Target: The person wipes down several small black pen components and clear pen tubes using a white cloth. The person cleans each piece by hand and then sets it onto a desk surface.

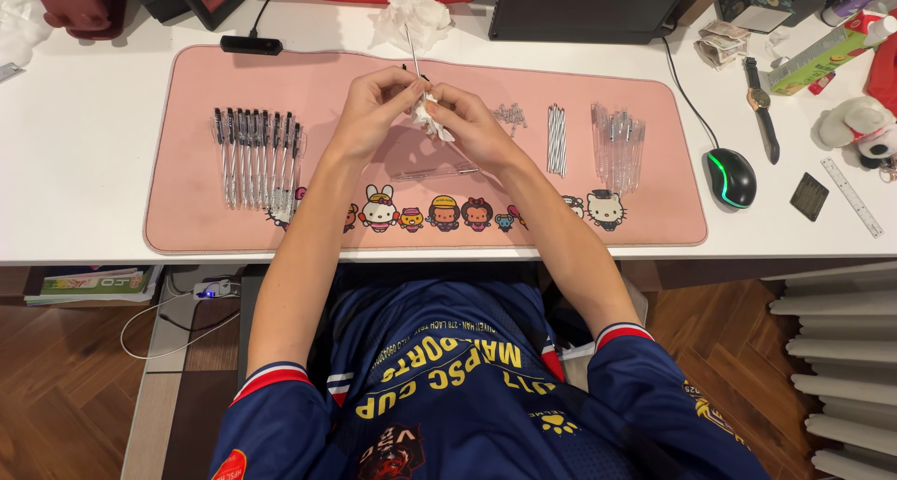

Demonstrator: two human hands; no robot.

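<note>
Both of my hands meet over the middle of a pink desk mat [234,228]. My left hand [374,106] pinches a thin pen refill [410,45] that sticks up and away from me. My right hand [467,125] holds a small crumpled white tissue [428,120] against the refill's lower end. A clear pen barrel [434,172] lies on the mat just below my hands. To the left is a row of several assembled black pens [257,153]. To the right lie small springs [511,116], a bunch of refills [556,139] and several clear barrels [619,143].
A crumpled tissue [411,14] sits at the mat's far edge. Right of the mat are a black mouse [731,176], a wristwatch [761,106], a ruler [852,197], a small dark square [809,197] and a plush toy [860,125]. A dark monitor base [589,8] stands behind.
</note>
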